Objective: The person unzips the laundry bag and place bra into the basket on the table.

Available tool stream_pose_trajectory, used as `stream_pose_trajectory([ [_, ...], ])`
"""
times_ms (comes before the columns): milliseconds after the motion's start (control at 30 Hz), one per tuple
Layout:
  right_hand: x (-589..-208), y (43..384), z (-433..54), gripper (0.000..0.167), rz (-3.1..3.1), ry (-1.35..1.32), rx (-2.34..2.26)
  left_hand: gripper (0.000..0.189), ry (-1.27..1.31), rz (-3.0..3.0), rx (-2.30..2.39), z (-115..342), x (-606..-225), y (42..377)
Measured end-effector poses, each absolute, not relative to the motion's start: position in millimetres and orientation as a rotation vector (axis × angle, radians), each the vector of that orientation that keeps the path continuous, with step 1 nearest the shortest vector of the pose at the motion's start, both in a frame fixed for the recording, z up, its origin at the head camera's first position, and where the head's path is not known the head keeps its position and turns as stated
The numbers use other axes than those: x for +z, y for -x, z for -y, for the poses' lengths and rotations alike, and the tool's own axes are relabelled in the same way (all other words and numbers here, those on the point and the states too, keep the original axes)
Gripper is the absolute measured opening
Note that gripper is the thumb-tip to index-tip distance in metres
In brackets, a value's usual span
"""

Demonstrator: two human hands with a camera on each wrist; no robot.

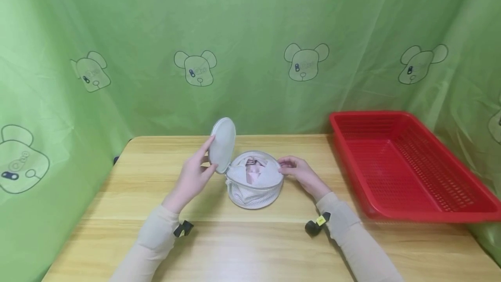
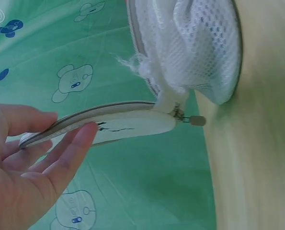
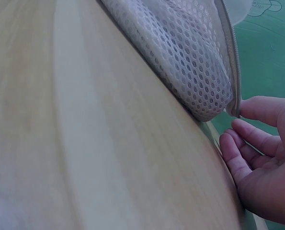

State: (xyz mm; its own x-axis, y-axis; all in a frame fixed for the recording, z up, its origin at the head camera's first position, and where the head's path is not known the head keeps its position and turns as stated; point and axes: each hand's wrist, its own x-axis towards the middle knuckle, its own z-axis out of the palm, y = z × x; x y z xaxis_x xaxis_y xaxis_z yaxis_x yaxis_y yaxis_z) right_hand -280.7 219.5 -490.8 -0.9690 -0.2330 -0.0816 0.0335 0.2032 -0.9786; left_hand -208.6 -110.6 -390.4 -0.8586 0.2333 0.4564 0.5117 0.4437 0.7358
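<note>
The left grip [image 1: 194, 171] is pinching the lid [image 1: 222, 145] of the mesh laundry bag [image 1: 256, 198]; the right grip [image 1: 300, 174] is touching the rim [image 1: 258, 187], closure unclear, so hard tugging is risking a tip-over.

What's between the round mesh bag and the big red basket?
The person's right hand, at the rim of the mesh bag, then bare wooden tabletop up to the red basket. The head view shows this.

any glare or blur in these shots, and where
Head: a pale glare patch on the tabletop near the bottom edge; left wrist: wood grain looks smeared, while the mesh bag is crisper; right wrist: dimmer, grain soft, bag's holes distinct.
</note>
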Motion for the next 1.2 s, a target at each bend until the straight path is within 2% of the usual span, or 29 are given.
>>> stream_pose_trajectory([
  [767, -493, 280, -221, 0.05, -2.26, 0.187, -1.847, 0.058, 0.312, 2.247, -1.592, 123, -400, 206],
  [1200, -493, 283, -221, 0.05, -2.274, 0.193, -1.829, 0.059, 0.171, 2.149, -1.722, 130, -398, 203],
])
